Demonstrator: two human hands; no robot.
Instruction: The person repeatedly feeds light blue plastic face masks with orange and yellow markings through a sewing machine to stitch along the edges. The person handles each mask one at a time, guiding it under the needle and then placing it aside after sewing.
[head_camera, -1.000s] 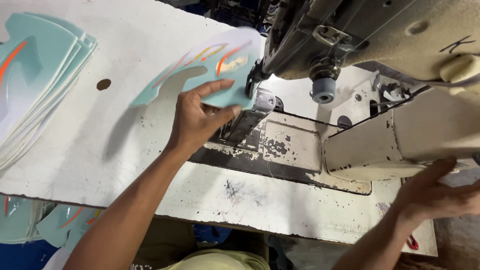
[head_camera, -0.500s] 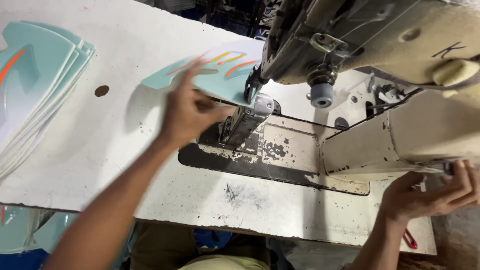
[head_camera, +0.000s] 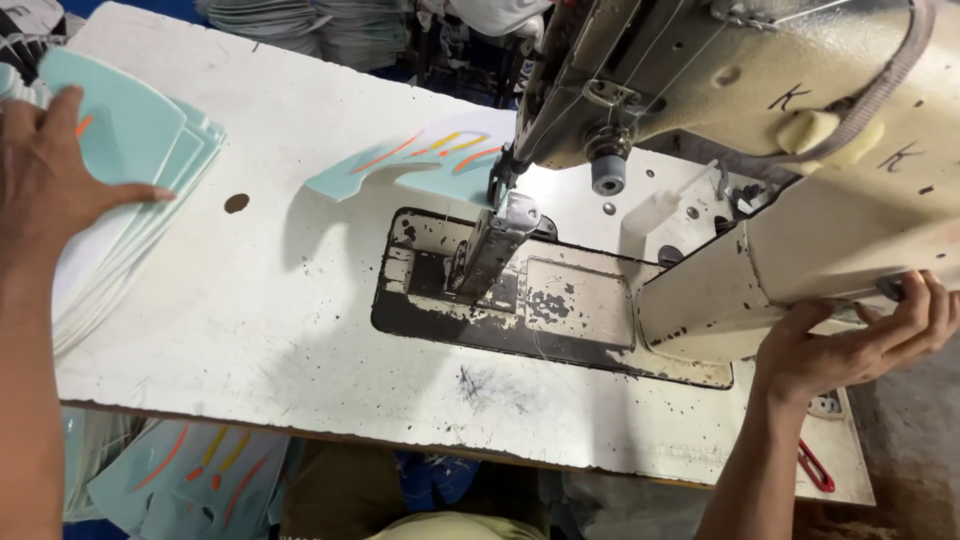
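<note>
One white tabletop (head_camera: 300, 330), scuffed and paint-chipped, with a round hole near its left side, carries everything. Over its right half rises the cream sewing machine (head_camera: 760, 110), its enamel speckled and worn, its bed plate dark and flaking. A stack (head_camera: 150, 180) of pale mint, curved, flat-cut pieces sits at the left edge, running out of view. The left hand (head_camera: 50, 170) lies flat on top of that stack, fingers together and extended, thumb along the top piece's edge. One mint piece (head_camera: 420, 165) with orange and yellow streaks lies under the needle, its far end hidden behind the machine head, well apart from both hands. The right hand (head_camera: 850, 340) is curled around the underside of the machine's right end, fingers wrapped upward; what it grips is hidden. More streaked pieces (head_camera: 190, 480) hang below the front edge, partly cut off. Red scissors (head_camera: 815, 465) peek out near the right corner.
</note>
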